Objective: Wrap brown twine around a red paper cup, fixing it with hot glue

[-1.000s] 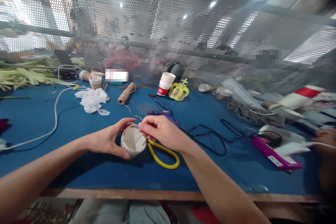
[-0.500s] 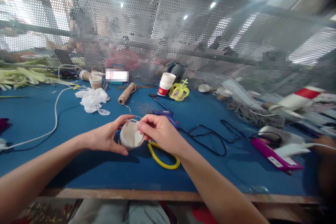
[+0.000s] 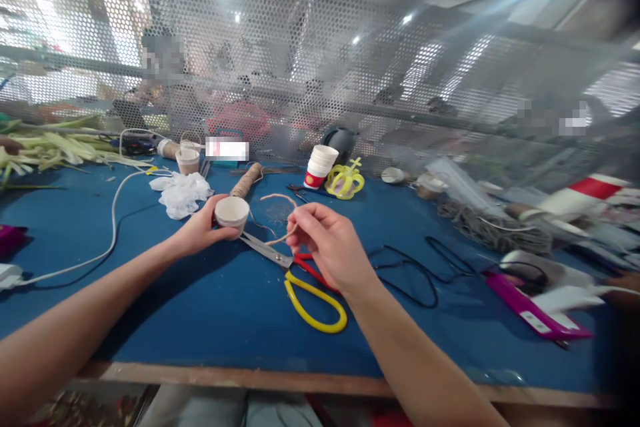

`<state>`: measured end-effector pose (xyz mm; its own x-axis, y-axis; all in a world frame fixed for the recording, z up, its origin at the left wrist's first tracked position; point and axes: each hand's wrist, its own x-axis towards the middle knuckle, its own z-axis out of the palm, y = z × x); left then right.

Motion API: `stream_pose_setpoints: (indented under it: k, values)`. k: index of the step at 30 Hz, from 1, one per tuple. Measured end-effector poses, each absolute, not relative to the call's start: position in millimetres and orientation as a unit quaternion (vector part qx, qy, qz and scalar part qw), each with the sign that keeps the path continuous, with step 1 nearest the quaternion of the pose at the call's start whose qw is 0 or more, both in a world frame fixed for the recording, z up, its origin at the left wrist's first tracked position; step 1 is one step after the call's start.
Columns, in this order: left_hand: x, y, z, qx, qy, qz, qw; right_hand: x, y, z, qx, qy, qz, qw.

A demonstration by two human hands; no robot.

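My left hand [image 3: 203, 227] is wrapped round a small whitish paper cup [image 3: 232, 215], its mouth tipped up toward me. In my right hand [image 3: 323, 237] a short length of tan twine [image 3: 280, 197] is pinched between thumb and fingers, one end curling up to the left and another hanging down. Below that hand lies a pair of scissors [image 3: 277, 256] with one yellow and one red handle, the blades pointing at the cup. A spool of twine [image 3: 247, 181] rests just behind the cup.
Crumpled white plastic [image 3: 184, 193] and another small cup [image 3: 188, 159] lie back left. Stacked paper cups [image 3: 321, 165] stand by a yellow crown-shaped piece [image 3: 345, 180]. A black cable [image 3: 410, 277], grey cord [image 3: 493, 223] and purple power strip [image 3: 537, 310] occupy the right.
My right hand has drawn away from the cup to the right, with the twine in its fingers. My left hand has moved the cup slightly left and back, uncovering the scissors.
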<state>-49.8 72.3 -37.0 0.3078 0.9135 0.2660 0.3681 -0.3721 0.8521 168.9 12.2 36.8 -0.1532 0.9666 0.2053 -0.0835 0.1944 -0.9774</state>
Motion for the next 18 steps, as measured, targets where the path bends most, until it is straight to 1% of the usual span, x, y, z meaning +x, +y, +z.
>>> stream_pose_setpoints:
  k: [3, 4, 7, 8, 9, 10, 12, 13, 14, 16, 18]
  values:
    - [-53, 74, -35, 0.733, 0.461, 0.388, 0.316, 164, 10, 33, -0.395, -0.586, 0.51, 0.49]
    - [-53, 70, -30, 0.74, 0.468, 0.393, 0.281, 163, 9, 32, -0.398, -0.596, 0.504, 0.482]
    - [-50, 49, -7, 0.735, 0.495, 0.456, 0.085, 158, 6, 24, -0.404, -0.642, 0.466, 0.456]
    - [-47, 40, 0, 0.726, 0.494, 0.476, 0.049, 155, 5, 20, -0.402, -0.665, 0.44, 0.451]
    - [-43, 32, 6, 0.725, 0.488, 0.482, 0.053, 153, 4, 16, -0.398, -0.692, 0.403, 0.447]
    - [-37, 24, 9, 0.735, 0.476, 0.472, 0.1, 150, 3, 11, -0.391, -0.723, 0.358, 0.444]
    - [-27, 13, 11, 0.731, 0.453, 0.435, 0.268, 145, 0, 2, -0.37, -0.782, 0.257, 0.43]
    - [-23, 10, 10, 0.708, 0.436, 0.438, 0.342, 143, -1, -1, -0.359, -0.806, 0.217, 0.418]
    - [-20, 8, 9, 0.689, 0.422, 0.442, 0.389, 142, -1, -3, -0.347, -0.824, 0.189, 0.405]
    - [-18, 8, 6, 0.656, 0.404, 0.458, 0.443, 143, 3, -2, -0.341, -0.842, 0.165, 0.384]
    - [-20, 8, 4, 0.64, 0.401, 0.459, 0.467, 153, 14, 6, -0.39, -0.839, 0.143, 0.352]
